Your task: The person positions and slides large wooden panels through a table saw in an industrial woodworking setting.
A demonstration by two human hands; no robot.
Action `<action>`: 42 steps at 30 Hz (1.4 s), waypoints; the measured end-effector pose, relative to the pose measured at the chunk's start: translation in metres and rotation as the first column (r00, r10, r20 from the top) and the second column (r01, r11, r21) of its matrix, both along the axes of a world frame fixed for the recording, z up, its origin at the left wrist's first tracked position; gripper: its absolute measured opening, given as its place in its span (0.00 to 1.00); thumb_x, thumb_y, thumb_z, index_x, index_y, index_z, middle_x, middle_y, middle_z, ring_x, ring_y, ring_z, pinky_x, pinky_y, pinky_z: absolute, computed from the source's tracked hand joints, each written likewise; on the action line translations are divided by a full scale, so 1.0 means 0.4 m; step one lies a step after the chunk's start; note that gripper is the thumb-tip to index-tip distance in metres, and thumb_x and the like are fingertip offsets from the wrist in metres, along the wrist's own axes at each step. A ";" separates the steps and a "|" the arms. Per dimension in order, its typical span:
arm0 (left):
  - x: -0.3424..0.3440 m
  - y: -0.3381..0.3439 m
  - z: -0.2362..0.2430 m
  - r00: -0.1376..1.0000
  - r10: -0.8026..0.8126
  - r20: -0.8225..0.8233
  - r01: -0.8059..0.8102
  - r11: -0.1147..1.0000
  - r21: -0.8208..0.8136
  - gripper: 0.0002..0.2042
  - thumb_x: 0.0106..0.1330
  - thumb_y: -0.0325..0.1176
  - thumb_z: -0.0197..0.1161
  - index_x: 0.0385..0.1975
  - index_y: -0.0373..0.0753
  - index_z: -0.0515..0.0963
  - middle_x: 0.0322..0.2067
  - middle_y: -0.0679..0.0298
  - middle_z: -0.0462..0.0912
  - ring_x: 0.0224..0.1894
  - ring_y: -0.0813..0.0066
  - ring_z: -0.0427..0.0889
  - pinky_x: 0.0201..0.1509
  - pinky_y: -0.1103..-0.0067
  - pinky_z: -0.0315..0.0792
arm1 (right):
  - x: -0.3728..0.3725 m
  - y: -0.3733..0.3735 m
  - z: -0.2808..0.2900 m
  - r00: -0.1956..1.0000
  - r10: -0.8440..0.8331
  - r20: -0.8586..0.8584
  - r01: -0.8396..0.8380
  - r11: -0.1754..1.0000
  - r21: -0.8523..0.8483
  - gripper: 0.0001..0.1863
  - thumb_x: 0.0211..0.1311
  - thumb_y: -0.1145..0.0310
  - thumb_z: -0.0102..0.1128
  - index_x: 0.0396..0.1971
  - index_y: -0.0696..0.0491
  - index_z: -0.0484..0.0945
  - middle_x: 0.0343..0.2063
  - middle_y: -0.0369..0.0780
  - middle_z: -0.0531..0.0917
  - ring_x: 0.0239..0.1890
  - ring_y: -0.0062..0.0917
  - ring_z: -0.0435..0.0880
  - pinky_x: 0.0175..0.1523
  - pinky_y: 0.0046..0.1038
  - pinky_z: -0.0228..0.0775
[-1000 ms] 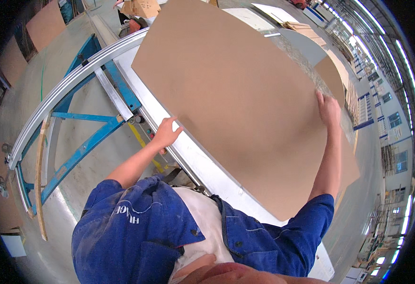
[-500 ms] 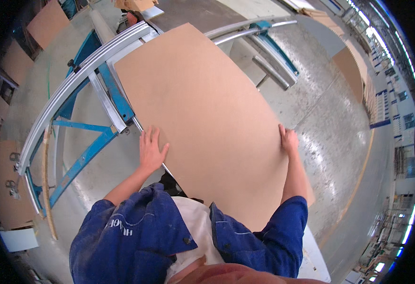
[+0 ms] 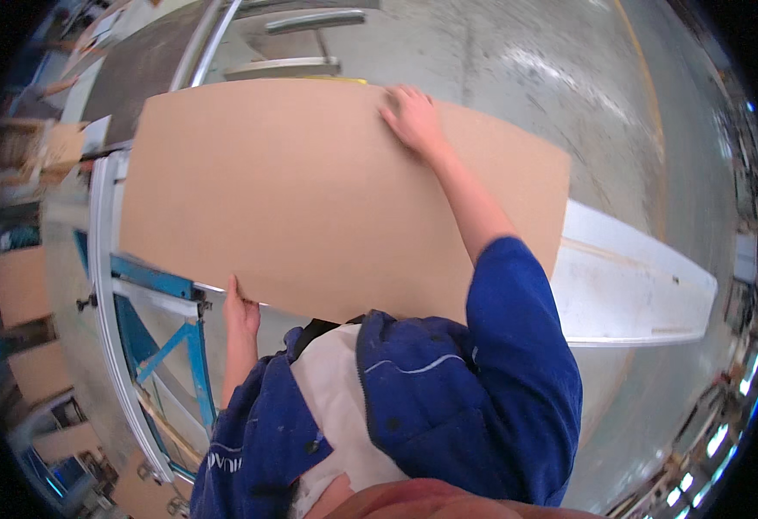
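A large brown board (image 3: pixel 310 190), like fibreboard, lies flat in front of me across a saw-type table with a metal sliding rail. My left hand (image 3: pixel 241 313) is closed at the board's near edge; its thumb shows at the edge and the other fingers are mostly hidden. At the far edge, right of the middle, my right hand (image 3: pixel 413 121) is bent over the board with the fingers curled on the rim. My right forearm reaches across the top of the board.
The aluminium rail (image 3: pixel 102 259) and blue metal frame (image 3: pixel 150 277) stand at the left. A long white panel-like surface (image 3: pixel 630 281) extends right from under the board. Beyond the far edge are a metal bar (image 3: pixel 314 22) and grey floor (image 3: pixel 517 69). Brown boards (image 3: pixel 24 285) lean at far left.
My view has swung right, so the board now lies crosswise. My right hand has moved to the far edge, and my left hand has gone from lying on the board to closing on its near edge.
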State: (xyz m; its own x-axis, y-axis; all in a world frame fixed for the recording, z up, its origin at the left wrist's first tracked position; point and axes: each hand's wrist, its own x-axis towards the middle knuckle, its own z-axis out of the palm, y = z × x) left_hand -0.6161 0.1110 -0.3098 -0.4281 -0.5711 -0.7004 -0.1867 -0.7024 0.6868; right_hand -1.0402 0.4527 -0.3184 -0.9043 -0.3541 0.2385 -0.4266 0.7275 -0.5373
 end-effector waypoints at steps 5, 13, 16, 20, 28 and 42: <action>-0.006 -0.051 -0.018 0.999 0.034 -0.037 -0.035 0.999 -0.006 0.23 0.77 0.43 0.59 0.63 0.35 0.70 0.60 0.58 0.79 0.60 0.64 0.80 0.62 0.64 0.77 | 0.227 0.267 0.027 0.989 -0.146 -0.016 0.147 0.973 0.180 0.30 0.66 0.52 0.64 0.64 0.49 0.74 0.66 0.47 0.73 0.71 0.41 0.67 0.75 0.47 0.52; 0.102 0.029 -0.003 0.984 0.165 -0.072 -0.169 0.983 -0.067 0.24 0.72 0.42 0.66 0.61 0.36 0.72 0.57 0.60 0.81 0.56 0.64 0.82 0.58 0.62 0.78 | 0.530 0.821 -0.004 0.854 -0.483 0.192 0.395 0.843 0.364 0.34 0.71 0.53 0.60 0.74 0.44 0.64 0.72 0.57 0.61 0.75 0.54 0.58 0.77 0.47 0.50; 0.131 0.019 -0.003 0.980 0.201 0.001 -0.200 0.976 -0.081 0.25 0.72 0.42 0.66 0.62 0.36 0.71 0.57 0.60 0.80 0.55 0.63 0.82 0.58 0.63 0.78 | 0.556 0.844 -0.041 0.907 -0.359 0.221 0.368 0.930 0.004 0.33 0.67 0.60 0.65 0.71 0.46 0.69 0.72 0.57 0.62 0.76 0.52 0.56 0.78 0.45 0.48; 0.145 -0.044 0.002 0.958 0.278 -0.066 -0.285 0.949 -0.138 0.25 0.71 0.41 0.67 0.62 0.34 0.71 0.56 0.59 0.81 0.55 0.61 0.82 0.57 0.61 0.80 | 0.593 0.783 -0.055 0.904 -0.318 0.286 0.347 0.937 -0.052 0.29 0.65 0.64 0.68 0.66 0.49 0.75 0.73 0.56 0.62 0.77 0.50 0.54 0.79 0.44 0.47; 0.102 -0.226 0.022 0.876 0.481 -0.046 -0.483 0.866 -0.132 0.23 0.71 0.34 0.68 0.61 0.30 0.70 0.54 0.57 0.81 0.51 0.60 0.84 0.56 0.62 0.82 | 0.583 0.594 -0.052 0.902 -0.267 0.340 0.340 0.924 -0.177 0.26 0.63 0.63 0.69 0.61 0.50 0.80 0.72 0.53 0.65 0.78 0.52 0.53 0.79 0.45 0.47; 0.084 -0.022 0.017 0.890 0.427 0.157 -0.255 0.754 -0.606 0.29 0.65 0.39 0.73 0.58 0.27 0.71 0.55 0.52 0.81 0.53 0.60 0.83 0.56 0.68 0.77 | 0.586 0.574 -0.044 0.971 -0.138 0.195 0.129 0.990 0.058 0.29 0.69 0.57 0.61 0.68 0.48 0.70 0.72 0.56 0.63 0.76 0.56 0.51 0.79 0.49 0.42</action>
State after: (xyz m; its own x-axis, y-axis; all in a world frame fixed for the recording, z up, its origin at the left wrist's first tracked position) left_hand -0.5826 0.1022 -0.3029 0.0286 -0.9631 -0.2675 -0.2466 -0.2661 0.9319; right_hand -0.8057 0.6823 -0.3360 -0.9717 -0.2333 0.0363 -0.2122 0.7959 -0.5670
